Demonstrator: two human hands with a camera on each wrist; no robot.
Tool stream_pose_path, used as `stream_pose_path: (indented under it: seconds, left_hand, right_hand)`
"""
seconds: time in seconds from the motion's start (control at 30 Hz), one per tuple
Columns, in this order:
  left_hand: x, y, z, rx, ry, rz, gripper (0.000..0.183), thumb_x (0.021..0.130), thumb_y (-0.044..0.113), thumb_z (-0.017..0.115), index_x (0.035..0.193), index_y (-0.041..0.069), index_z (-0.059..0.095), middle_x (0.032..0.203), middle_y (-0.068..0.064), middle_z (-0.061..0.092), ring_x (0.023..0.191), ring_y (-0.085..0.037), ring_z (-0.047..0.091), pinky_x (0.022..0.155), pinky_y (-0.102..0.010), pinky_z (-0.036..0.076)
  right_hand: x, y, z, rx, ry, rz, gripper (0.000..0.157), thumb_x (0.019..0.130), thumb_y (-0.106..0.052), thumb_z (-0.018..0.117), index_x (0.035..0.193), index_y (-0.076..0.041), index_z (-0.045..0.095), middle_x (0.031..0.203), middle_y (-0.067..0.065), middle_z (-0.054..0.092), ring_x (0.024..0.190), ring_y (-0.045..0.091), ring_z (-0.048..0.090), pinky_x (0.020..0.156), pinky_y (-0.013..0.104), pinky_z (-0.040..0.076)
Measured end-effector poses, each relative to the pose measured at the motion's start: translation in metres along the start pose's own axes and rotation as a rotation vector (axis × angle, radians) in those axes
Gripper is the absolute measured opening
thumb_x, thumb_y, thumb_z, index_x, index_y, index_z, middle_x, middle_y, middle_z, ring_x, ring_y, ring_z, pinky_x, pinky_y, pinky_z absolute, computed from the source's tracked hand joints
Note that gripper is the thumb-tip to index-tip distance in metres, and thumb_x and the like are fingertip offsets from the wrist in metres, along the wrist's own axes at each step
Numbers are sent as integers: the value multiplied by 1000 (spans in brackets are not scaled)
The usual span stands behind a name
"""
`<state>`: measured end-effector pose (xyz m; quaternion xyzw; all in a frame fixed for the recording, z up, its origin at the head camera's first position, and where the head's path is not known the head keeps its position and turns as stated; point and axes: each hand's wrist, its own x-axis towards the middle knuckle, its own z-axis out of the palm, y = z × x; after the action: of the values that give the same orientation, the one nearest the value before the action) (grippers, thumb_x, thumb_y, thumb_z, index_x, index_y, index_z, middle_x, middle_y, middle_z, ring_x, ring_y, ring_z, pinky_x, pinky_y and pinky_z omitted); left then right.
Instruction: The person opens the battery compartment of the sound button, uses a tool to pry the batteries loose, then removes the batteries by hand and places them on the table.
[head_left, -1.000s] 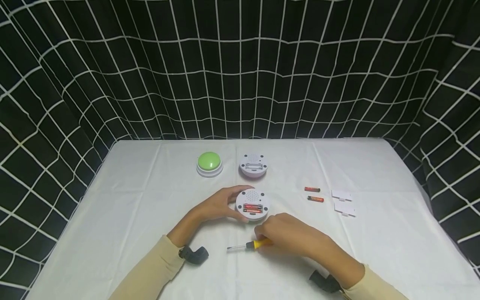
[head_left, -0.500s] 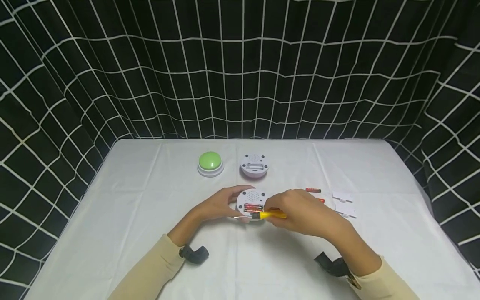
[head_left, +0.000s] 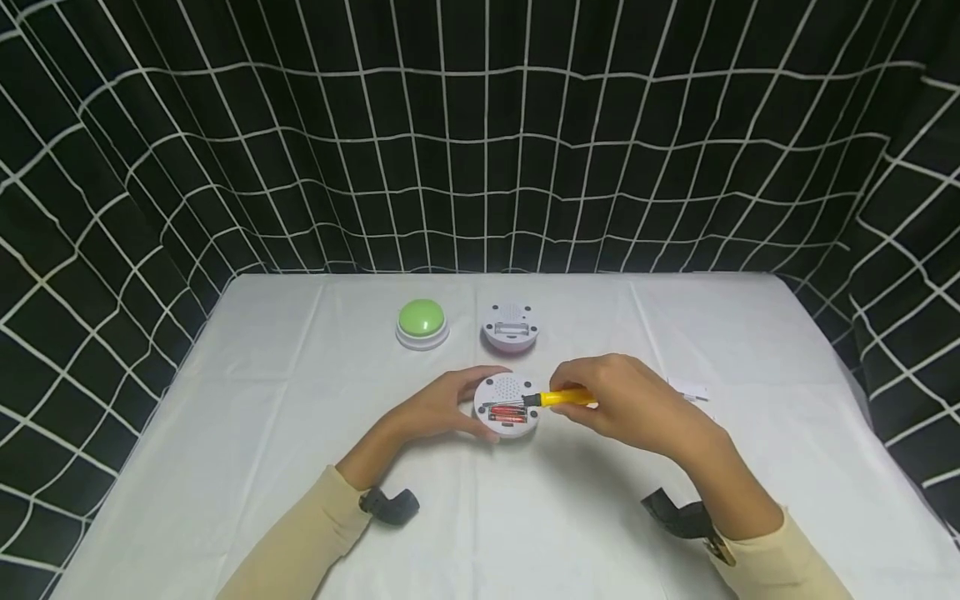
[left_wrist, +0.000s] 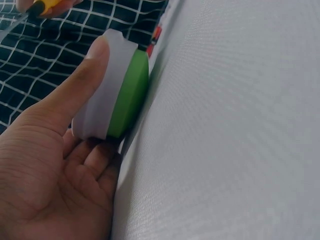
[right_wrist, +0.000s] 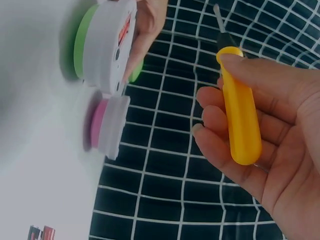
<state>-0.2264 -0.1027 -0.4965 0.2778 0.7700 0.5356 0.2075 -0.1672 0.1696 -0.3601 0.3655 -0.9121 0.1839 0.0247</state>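
Observation:
My left hand point(head_left: 438, 406) grips the side of a round push button point(head_left: 507, 389), thumb and fingers around its rim. The button lies upside down, green dome against the table and white base up. Two red batteries point(head_left: 507, 414) sit in its uncovered battery compartment. My right hand point(head_left: 626, 400) holds a screwdriver point(head_left: 567, 397) by its yellow handle, thumb along it in the right wrist view. In the head view its metal shaft overlaps the button's base just above the batteries; in the right wrist view the flat tip point(right_wrist: 217, 10) stands apart from the button.
Behind stand an upright green button point(head_left: 422, 322) and an upside-down pink button point(head_left: 511, 327) with a bare battery slot. White battery covers point(head_left: 690, 390) lie to the right, partly hidden by my right hand. Loose batteries point(right_wrist: 41, 233) show in the right wrist view.
My right hand has lifted the screwdriver from the table in front of the button, moving up and rightward, its shaft now over the button's base. My left hand has kept its hold.

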Motion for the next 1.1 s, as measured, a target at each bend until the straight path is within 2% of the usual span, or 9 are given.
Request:
stream_pose_path:
  seconds: [0.13,0.4,0.57,1.1]
  left_hand:
    - [0,1,-1,-8,-4,23,96,69,16,95,152,21,46,144,7,58,136,-9,50,120,-33,31]
    - [1,1,-2,-32,27,24,100,66,14,96,152,21,47,147,5,56,136,-11,51,120,-32,32]
    - [1,0,1,-44,37,16,100,66,13,96,152,22,47,149,5,53,138,-13,50,119,-31,33]
    - [0,3,2,-60,50,2,100,67,11,95,153,19,45,151,3,52,136,-14,51,118,-30,35]
  right_hand:
    - [-1,5,-1,-3,31,13,16,83,-11,85,93,-18,74,86,-14,68,76,7,60,71,33,56]
    - [1,14,-1,0,88,15,18,79,-5,87,93,-11,76,89,-5,72,83,15,67,77,37,60]
    - [-1,19,-2,-2,122,11,19,78,-2,86,91,-12,78,88,-7,72,83,13,67,74,34,58]
    - [1,19,5,-29,87,49,18,79,-1,85,93,-11,79,89,-5,70,84,15,67,74,33,58]
